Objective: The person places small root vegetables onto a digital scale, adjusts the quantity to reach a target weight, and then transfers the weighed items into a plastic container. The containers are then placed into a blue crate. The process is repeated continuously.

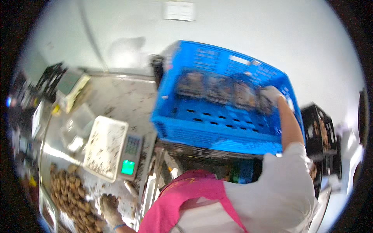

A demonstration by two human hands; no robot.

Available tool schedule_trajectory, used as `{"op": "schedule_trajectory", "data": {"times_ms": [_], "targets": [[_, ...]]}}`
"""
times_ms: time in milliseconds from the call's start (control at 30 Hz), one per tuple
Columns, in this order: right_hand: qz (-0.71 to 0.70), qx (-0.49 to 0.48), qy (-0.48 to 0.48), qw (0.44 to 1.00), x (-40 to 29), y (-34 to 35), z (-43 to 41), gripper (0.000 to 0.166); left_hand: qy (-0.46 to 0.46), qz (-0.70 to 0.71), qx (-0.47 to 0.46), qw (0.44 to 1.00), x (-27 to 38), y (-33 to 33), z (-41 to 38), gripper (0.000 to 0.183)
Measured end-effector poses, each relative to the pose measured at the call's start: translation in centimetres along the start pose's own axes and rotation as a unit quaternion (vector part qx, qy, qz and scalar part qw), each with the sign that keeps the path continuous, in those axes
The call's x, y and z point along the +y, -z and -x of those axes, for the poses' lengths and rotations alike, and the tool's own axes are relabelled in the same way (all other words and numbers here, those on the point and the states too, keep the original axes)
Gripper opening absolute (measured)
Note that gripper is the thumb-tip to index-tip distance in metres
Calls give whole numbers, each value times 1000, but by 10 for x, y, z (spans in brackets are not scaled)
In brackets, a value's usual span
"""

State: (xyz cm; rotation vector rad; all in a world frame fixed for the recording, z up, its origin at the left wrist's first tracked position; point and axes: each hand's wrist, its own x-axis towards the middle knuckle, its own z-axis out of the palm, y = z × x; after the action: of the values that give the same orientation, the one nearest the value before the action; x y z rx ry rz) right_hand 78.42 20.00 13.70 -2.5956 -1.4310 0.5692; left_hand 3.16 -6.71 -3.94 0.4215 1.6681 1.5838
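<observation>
A blue plastic crate is in front of me, with a row of film-topped or lidded plastic packs along its far side. My right hand, in a pale glove, reaches inside and grips the rightmost pack; blur hides its fingertips. Low on the left, my left hand wears a soiled glove and has its fingers curled. It hovers over or rests on the metal table, beside a heap of small brown produce, perhaps mushrooms. Whether it holds anything is hidden.
A digital scale with a lit green display stands by a dirt-specked white tray. Clear plastic containers lie behind the tray. Black crates stand right of the blue one. The metal table bears scattered dark crumbs.
</observation>
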Motion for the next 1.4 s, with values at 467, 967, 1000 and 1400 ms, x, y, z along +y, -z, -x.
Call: {"op": "schedule_trajectory", "data": {"times_ms": [467, 967, 1000, 1400], "targets": [[-217, -35, 469, 855, -355, -36, 130, 32, -66, 26, 241, 968, -32, 111, 67, 25], [-32, -165, 602, 781, -612, -335, 286, 32, -97, -88, 407, 904, -78, 211, 138, 25], [-22, -154, 621, 768, -622, -347, 297, 32, -109, -128, 432, 886, -94, 218, 135, 26], [149, -66, 654, 739, -708, -462, 292, 28, -82, -75, 493, 863, -81, 196, 95, 28]]}}
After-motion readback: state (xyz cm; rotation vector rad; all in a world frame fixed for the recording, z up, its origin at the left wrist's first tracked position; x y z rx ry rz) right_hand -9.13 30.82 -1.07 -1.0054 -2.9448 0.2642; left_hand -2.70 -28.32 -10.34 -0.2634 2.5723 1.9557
